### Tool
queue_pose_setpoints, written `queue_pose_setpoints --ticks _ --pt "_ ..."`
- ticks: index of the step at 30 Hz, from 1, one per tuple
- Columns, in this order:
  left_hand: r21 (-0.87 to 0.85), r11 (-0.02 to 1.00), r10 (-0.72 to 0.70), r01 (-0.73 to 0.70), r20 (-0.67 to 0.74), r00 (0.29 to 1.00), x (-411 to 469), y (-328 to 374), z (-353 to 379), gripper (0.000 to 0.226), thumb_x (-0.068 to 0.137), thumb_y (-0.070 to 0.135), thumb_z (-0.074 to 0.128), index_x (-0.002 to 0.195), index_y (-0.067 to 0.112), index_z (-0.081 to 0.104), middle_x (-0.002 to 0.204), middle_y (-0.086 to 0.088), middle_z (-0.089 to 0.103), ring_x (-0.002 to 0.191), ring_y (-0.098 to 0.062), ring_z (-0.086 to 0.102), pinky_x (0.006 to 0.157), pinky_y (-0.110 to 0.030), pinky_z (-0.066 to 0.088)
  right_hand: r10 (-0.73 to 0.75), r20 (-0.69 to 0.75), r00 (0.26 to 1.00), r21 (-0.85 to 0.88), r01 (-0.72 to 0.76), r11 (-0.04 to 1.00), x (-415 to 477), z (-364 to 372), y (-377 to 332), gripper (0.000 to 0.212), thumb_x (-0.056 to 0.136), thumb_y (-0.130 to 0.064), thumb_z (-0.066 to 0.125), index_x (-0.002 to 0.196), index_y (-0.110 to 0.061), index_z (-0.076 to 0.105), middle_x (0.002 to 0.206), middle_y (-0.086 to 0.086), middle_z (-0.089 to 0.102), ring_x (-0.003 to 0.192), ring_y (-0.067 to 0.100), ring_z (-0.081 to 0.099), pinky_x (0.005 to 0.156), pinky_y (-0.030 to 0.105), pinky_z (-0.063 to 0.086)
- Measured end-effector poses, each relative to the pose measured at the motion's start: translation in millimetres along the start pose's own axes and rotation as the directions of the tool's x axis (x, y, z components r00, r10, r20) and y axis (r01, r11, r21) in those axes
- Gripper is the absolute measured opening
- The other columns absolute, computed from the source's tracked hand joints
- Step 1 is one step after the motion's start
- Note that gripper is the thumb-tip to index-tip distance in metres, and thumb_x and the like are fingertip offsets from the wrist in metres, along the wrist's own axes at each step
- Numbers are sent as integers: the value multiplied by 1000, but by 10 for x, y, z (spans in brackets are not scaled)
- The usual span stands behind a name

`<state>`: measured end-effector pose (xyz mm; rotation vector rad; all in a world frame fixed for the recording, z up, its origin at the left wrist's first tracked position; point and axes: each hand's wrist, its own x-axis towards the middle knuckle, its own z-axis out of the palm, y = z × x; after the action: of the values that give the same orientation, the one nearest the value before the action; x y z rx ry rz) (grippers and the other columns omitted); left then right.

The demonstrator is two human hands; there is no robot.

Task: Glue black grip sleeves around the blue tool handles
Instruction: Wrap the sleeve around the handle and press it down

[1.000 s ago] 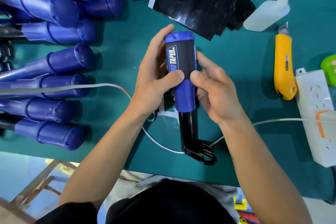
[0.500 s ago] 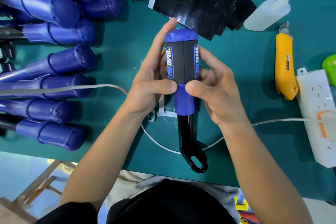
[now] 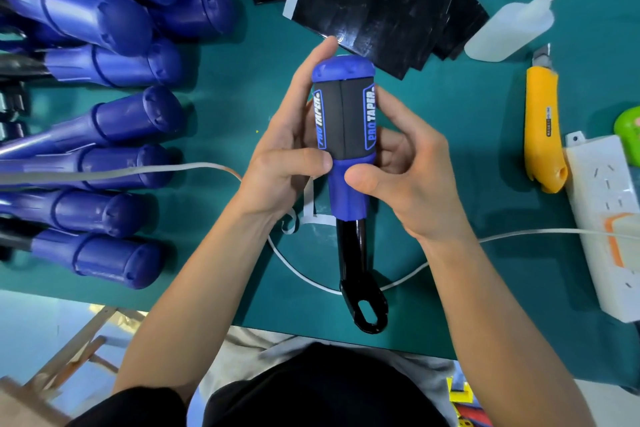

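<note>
I hold one blue tool handle (image 3: 348, 196) upright over the green mat, its black metal end (image 3: 367, 312) pointing toward me. A black grip sleeve (image 3: 343, 114) with blue "PRO TAPER" logos is wrapped around its upper part, the seam facing me. My left hand (image 3: 287, 156) grips the handle from the left, thumb at the sleeve's lower edge. My right hand (image 3: 408, 177) grips it from the right, thumb on the blue part just below the sleeve. Several bare blue handles (image 3: 104, 114) lie at the left. A pile of flat black sleeves (image 3: 374, 7) lies at the back.
A white glue bottle (image 3: 509, 31) lies at the back right, a yellow utility knife (image 3: 542, 125) beside it. A white power strip (image 3: 602, 218) sits at the right edge, its white cable (image 3: 301, 274) running under my arms. White backing strips (image 3: 304, 215) lie under my left hand.
I have turned the handle in my hands so that the sleeve's seam now faces me between the two logos. The black metal end swung slightly.
</note>
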<state>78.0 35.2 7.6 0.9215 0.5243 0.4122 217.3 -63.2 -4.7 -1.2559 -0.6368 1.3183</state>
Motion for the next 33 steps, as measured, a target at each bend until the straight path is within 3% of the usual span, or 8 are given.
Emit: queue_pose_setpoints --ticks 3,6,8,12,16,23,27,33 --pt "35 999 -10 11 -16 1000 7 13 15 96 64 1 54 153 29 33 130 -16 38 97 -46 32 77 -60 26 -21 -8 1000 -42 20 999 2 4 13 88 76 -13 83 153 -35 47 117 8 79 99 48 74 90 71 56" --pt "69 997 -24 26 -34 999 -7 23 48 96 64 1 54 154 30 34 128 -16 36 87 -67 33 70 -77 26 -21 -5 1000 -51 21 998 5 -6 34 91 78 -12 83 159 -25 43 117 8 79 100 45 75 90 70 57" --pt "90 995 -28 32 -43 999 -20 22 70 96 66 2 54 155 30 33 128 -15 37 85 -71 33 67 -81 25 -19 -7 1000 -53 19 998 6 -9 36 91 78 -11 82 159 -23 42 117 8 79 100 46 74 90 70 57" --pt "100 994 -36 46 -97 995 0 37 78 95 66 2 54 154 31 33 126 -15 40 91 -47 34 69 -65 28 -11 -14 1000 -62 10 998 7 -2 20 88 78 -13 82 157 -24 44 116 9 79 99 44 75 91 68 58" --pt "84 993 -65 77 -134 989 19 46 76 96 63 4 53 153 32 36 122 -14 44 95 -40 36 74 -51 30 -3 -18 1000 -66 2 998 14 7 15 85 79 -13 81 156 -22 46 116 9 79 99 39 77 91 62 60" --pt "86 991 -78 100 -231 970 38 1 65 80 73 12 53 151 26 40 126 -17 51 107 -39 42 95 -57 35 -10 -29 1000 -79 8 997 20 20 25 84 78 -12 81 153 -28 48 115 7 79 98 37 77 91 59 61" --pt "81 992 -75 100 -266 961 51 -18 35 77 75 13 51 150 29 44 125 -16 55 109 -38 45 97 -58 37 -6 -50 999 -101 1 995 12 32 26 90 77 -12 83 158 -16 45 112 7 79 97 38 77 89 56 63" --pt "53 995 -72 88 -252 965 71 -56 17 70 77 14 51 143 38 53 114 -15 53 105 -39 41 92 -60 35 -34 -75 997 -139 23 990 -6 49 11 87 76 -15 84 156 -17 47 112 1 80 96 30 79 87 44 64"
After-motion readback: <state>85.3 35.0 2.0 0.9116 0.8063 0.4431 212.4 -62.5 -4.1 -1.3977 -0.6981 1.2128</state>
